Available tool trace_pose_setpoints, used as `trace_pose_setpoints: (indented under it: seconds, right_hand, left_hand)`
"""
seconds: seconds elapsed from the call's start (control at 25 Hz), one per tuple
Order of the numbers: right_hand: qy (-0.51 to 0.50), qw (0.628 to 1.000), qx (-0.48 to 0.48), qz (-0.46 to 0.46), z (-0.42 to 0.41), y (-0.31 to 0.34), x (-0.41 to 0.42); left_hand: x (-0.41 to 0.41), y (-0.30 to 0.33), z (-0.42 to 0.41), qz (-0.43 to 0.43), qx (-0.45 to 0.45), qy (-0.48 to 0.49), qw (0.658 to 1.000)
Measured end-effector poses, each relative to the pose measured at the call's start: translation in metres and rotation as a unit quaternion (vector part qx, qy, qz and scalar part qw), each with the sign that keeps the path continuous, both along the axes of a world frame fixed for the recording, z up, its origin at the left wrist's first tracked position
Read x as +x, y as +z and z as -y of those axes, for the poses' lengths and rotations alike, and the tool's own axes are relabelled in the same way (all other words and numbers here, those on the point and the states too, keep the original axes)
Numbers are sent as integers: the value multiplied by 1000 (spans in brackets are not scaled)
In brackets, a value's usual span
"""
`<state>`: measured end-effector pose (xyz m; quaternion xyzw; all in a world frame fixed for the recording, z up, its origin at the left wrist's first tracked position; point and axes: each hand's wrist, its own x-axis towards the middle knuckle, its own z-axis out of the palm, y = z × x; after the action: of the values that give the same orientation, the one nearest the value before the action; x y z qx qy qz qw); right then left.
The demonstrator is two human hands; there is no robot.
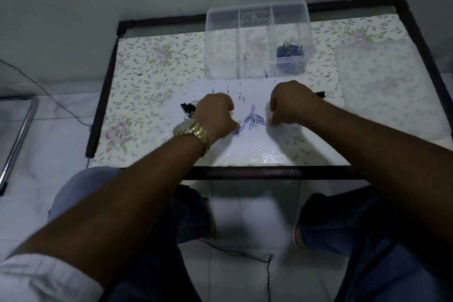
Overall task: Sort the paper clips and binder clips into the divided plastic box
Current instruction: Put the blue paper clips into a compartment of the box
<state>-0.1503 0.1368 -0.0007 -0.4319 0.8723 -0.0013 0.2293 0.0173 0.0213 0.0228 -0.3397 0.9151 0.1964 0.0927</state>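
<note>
A clear divided plastic box (257, 14) stands at the table's far middle, with blue paper clips (290, 54) heaped in its right compartment. A small pile of loose blue paper clips (255, 120) lies on the white sheet between my hands. My left hand (215, 115), with a gold watch on the wrist, has curled fingers that pinch a paper clip (239, 130) at the pile's left edge. My right hand (289, 105) is curled with its fingertips down at the pile's right edge; nothing shows in it. Black binder clips (187, 109) lie left of my left hand, and another binder clip (320, 94) shows behind my right hand.
The table (147, 68) has a floral cover and a dark frame, with its near edge just in front of my knees. A metal chair leg (22, 135) stands on the floor to the left. A thin cable (268, 267) runs across the floor below.
</note>
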Motion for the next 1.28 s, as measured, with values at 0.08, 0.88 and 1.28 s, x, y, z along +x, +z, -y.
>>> trace_pose_setpoints:
  seconds: [0.08,0.88,1.28]
  right_hand:
    - [-1,1000,6,-14,-4,-6,3]
    - [170,981,-91,32,9,-12,13]
    - [108,985,-119,56,3,-21,11]
  left_hand:
    - [13,-14,-4,39,11,6,999]
    - [-6,-46,-14,-79,-17,-62,995]
    - [-11,-47,-7,-103,-15,-70,992]
